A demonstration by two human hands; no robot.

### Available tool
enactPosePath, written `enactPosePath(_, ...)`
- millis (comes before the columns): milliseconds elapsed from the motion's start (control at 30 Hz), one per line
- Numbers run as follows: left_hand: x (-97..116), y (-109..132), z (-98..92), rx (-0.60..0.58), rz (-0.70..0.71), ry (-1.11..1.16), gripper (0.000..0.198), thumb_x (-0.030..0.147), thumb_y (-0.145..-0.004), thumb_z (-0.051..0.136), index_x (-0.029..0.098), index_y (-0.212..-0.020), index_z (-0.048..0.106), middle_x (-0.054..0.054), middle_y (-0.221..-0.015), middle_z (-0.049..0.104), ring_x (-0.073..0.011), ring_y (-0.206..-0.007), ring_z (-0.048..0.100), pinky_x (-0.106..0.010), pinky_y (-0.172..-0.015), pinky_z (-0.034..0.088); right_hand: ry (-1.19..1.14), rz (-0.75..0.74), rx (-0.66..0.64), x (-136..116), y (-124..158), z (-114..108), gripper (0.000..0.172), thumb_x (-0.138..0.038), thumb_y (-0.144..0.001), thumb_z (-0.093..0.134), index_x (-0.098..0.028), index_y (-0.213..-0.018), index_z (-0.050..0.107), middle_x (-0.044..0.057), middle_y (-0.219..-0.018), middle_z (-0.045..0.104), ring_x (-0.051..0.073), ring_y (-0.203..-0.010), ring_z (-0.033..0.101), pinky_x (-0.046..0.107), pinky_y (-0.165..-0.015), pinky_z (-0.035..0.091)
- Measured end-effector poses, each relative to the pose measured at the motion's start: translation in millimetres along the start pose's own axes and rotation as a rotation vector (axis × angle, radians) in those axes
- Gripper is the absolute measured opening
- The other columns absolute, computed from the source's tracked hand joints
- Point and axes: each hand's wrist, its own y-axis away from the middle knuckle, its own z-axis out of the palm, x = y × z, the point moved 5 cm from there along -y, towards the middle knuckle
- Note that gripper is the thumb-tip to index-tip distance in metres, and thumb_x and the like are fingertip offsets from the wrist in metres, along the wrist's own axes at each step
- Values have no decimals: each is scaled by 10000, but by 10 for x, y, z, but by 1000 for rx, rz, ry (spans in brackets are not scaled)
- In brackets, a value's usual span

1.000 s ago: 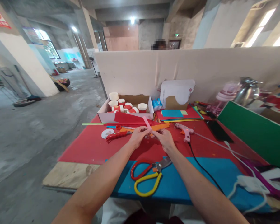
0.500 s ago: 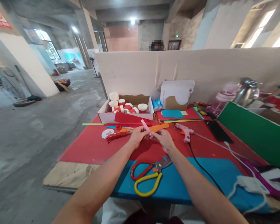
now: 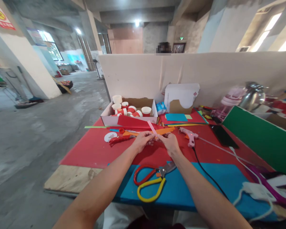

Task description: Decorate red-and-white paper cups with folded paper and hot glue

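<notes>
A narrow pink paper strip (image 3: 152,126) sticks up between my two hands above the red table covering. My left hand (image 3: 143,142) pinches its lower end from the left. From the right, the fingertips of my right hand (image 3: 169,142) close on the same spot. Behind the fingers lies an orange paper strip (image 3: 165,130). Scissors (image 3: 163,171) with one red and one yellow handle rest on the blue sheet (image 3: 188,187) nearer my body. To the right of my right hand lies a pink glue gun (image 3: 190,136).
A white box (image 3: 105,119) of red-and-white paper cups stands at the back. Coloured paper (image 3: 176,117) lies beside it. On the right are a phone (image 3: 222,136), a green board (image 3: 257,136) and a power strip (image 3: 259,190). The glue gun's black cord (image 3: 205,170) crosses the table.
Both hands have shifted slightly to the right with the pink strip, still held fingertip to fingertip. The things on the table have stayed in place.
</notes>
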Motion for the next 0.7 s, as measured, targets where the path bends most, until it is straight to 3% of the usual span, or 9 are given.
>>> enactPosePath(200, 10, 16, 44, -55, 47, -49, 388, 453, -566, 787, 107, -658, 635, -36, -623, 608, -61, -491, 452, -215, -500, 351, 81, -58, 12, -30, 8, -7, 216, -332, -532, 754, -164, -517, 619, 40, -519, 668, 176, -523, 621, 261, -529, 475)
enactPosePath(400, 54, -1, 10, -9, 188, -176, 293, 402, -626, 733, 126, -602, 637, -8, -544, 582, -78, -495, 455, -220, -520, 351, -14, -28, -131, -39, 10, 44, 205, -330, -517, 765, -160, -586, 672, 25, -573, 685, 157, -553, 615, 260, -589, 495)
enactPosePath(567, 58, -4, 1, -4, 158, -174, 311, 425, -626, 725, 124, -660, 655, -14, -585, 613, -84, -509, 475, -220, -528, 373, -86, 4, -108, -65, 11, 42, 222, -310, -492, 779, -153, -612, 679, 17, -566, 672, 140, -532, 592, 263, -591, 504)
enactPosePath(700, 44, -10, -8, 19, 119, -106, 364, 411, -548, 783, 126, -727, 643, -9, -635, 628, -83, -519, 502, -216, -528, 391, -141, 2, -69, -89, 10, 30, 214, -284, -473, 783, -156, -600, 668, 1, -556, 659, 121, -525, 579, 259, -602, 511)
